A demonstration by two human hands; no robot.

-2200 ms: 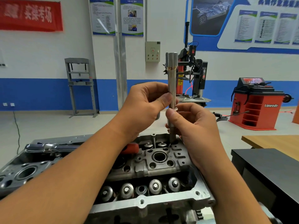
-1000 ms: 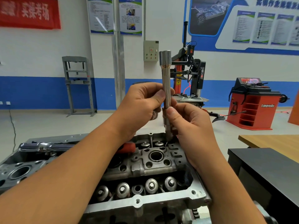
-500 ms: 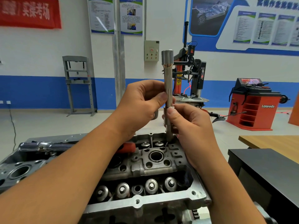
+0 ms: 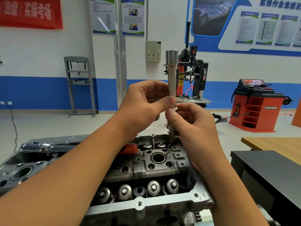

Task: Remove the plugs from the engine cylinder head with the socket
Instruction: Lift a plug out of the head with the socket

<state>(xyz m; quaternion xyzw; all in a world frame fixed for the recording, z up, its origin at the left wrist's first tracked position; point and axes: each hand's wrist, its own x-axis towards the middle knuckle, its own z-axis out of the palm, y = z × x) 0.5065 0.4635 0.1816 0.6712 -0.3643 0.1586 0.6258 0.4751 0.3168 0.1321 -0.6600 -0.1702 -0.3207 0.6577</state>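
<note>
I'm in an auto-repair training workshop: beyond my hands stand a tyre changer [image 4: 195, 79], an orange wheel balancer [image 4: 255, 106] to the right and a grey shop press [image 4: 79, 85] to the left, under instructional wall posters [image 4: 117, 15].

Red banner [image 4: 29, 13] hung top left on the wall, two posters [image 4: 117, 15] beside a grey pillar [image 4: 120, 62]. Grey press frame [image 4: 79, 85] stood against the blue wall stripe. Control box [image 4: 153, 51] was wall-mounted mid-frame. Tyre changer [image 4: 197, 75] stood behind, red Lanpody balancer [image 4: 255, 106] off right. Wooden table [image 4: 275, 143] and a black bench [image 4: 268, 168] sat at right.
</note>
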